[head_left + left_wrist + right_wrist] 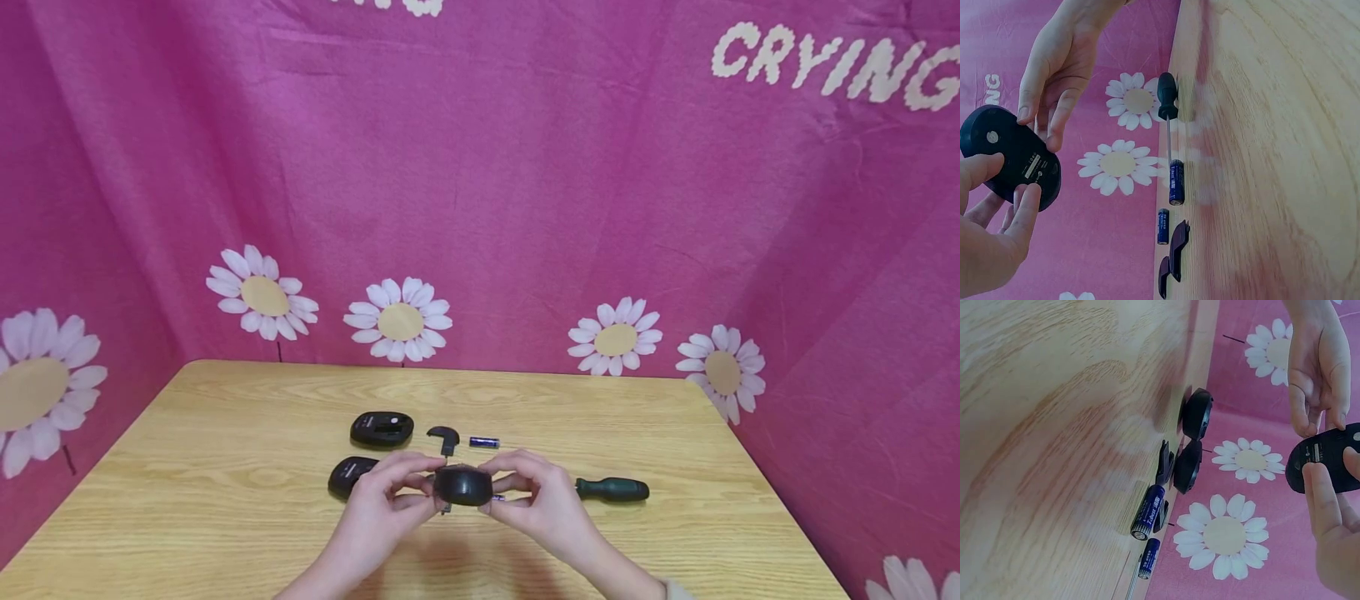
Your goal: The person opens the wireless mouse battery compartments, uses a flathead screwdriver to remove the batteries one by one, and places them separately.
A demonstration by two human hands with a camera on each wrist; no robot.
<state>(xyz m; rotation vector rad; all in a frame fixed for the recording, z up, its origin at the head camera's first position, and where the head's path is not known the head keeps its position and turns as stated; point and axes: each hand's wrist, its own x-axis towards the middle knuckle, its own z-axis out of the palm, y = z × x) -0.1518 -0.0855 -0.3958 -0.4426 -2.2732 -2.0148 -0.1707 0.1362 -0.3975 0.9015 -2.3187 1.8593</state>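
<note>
A black wireless mouse (462, 486) is being held up just above the near middle of the wooden table (225, 533), pinched between both hands so its underside, with the label and sensor window, is being turned toward the wrist cameras, likely so the bottom can be gotten at. The left hand (378, 492) is being curled round its left end, thumb and fingertips (1029, 200) wrapped on the shell, while the right hand (536, 492) is being used the same way on the right end, fingers (1319, 494) pressed narrow against the casing. Everything else is being left flat on the table within easy reach: a green-handled screwdriver (611, 489) just right of the hands, an AA battery (484, 442) a bit farther back, a second AA battery (1176, 181) lying along the screwdriver shaft, a small black battery cover (444, 437) beside it, and two more black mice (382, 428) (349, 476) parked to the left, the farther one lying belly-up. A pink daisy-print cloth (480, 208) is being hung round the back as backdrop.
</note>
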